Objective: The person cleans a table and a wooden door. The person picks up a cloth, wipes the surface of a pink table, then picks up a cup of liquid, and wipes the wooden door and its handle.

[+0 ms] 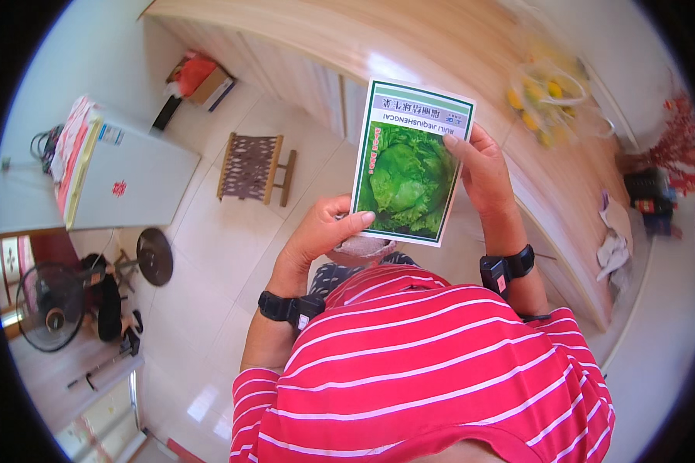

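You are wearing a red shirt with thin white stripes, its front hiding most of your lap. Your bare left hand and bare right hand are gripping a flat rectangular packet with a green lettuce picture, lettering upside down, just beyond the shirt. Your thumbs are pressing its front; the other fingers are mostly disappearing behind it. A greyish rounded object is peeking out below, too covered to identify. Farther off, a brown woven stool with wooden legs is standing, and a clear plastic bag is blurring its yellow contents.
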